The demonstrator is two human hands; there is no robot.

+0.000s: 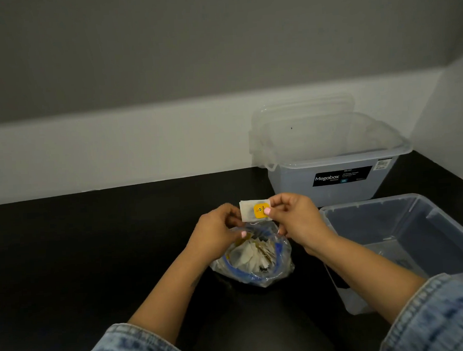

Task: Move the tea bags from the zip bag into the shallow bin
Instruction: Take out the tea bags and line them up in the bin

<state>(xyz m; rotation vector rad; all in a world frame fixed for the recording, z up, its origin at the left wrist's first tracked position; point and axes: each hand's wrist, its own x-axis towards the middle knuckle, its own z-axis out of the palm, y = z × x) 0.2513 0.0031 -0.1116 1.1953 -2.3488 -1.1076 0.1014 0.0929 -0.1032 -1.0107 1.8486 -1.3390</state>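
Tea bag (254, 209): light, limp, tearable; hovering above zip bag (252, 257). Right hand (294, 220) pinching tag edge; left hand (219, 229) seemingly pinching opposite edge. Shallow bin (405, 246) waiting right.

I count two hands, the left hand (217, 229) and the right hand (294, 220), with one tea bag (249, 213) bearing one yellow tag (261, 210) held up between them. On the tabletop (94, 249) I see one zip bag (252, 257) with a heap of tea bags inside, too jumbled for me to number. I make out two clear plastic containers: one shallow bin (405, 246) and one taller Megabox tub (340, 175), plus two denim sleeves.
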